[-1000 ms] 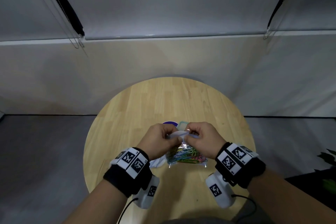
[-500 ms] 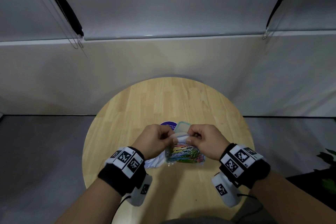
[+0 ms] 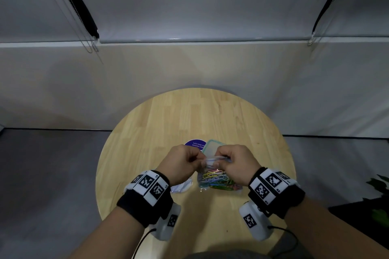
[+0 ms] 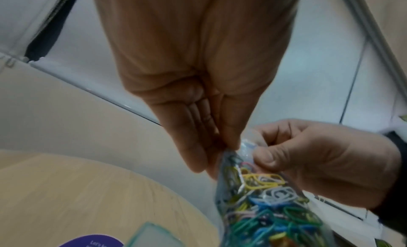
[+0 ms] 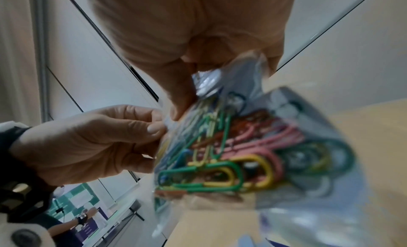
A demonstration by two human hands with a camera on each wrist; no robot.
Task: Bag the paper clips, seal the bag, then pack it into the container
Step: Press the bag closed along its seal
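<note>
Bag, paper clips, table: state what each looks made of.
Bag: thin clear plastic film, glossy; it crinkles and the contents show through.
Paper clips: probably wire in coloured coating, going by the smooth, bright green, yellow and pink loops.
Table: light wood, matte, with visible grain and joined strips.

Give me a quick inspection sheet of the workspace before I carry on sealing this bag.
Surface: round wooden table, pale planks.
Job's things: clear zip bag full of coloured paper clips, held up over the table; teal-rimmed container behind the hands.
Clutter: purple round sticker with white text; another clear bag lying under the left wrist.
Grippers: left hand and right hand both pinch the bag's top strip.
Cables: black lead from each wrist camera.
Surroundings: grey floor, pale wall, window blinds, a plant at far right.
</note>
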